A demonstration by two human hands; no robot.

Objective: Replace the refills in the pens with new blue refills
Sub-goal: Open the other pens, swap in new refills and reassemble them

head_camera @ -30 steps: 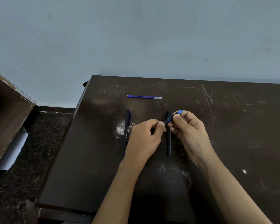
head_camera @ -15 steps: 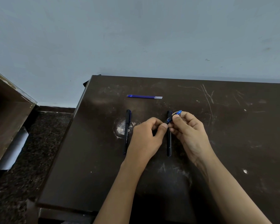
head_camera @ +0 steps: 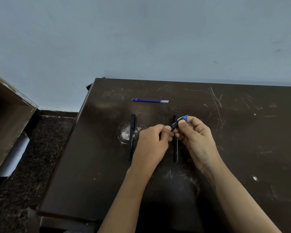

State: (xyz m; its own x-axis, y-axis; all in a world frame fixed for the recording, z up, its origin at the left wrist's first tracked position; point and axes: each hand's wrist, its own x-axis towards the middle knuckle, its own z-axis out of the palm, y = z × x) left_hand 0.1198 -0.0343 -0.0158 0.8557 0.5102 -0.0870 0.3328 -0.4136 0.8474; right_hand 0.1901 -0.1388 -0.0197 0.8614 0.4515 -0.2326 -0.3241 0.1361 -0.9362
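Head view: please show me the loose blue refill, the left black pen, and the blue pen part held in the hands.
blue refill [head_camera: 149,100]: head view, middle of its blue tube.
left black pen [head_camera: 131,137]: head view, middle of its barrel.
blue pen part [head_camera: 185,117]: head view, its exposed blue end.

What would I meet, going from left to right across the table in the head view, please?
Left black pen → left hand → second black pen → right hand. The blue refill at the back and the blue-tipped pen pinched between both hands overlap these, so I leave them out.
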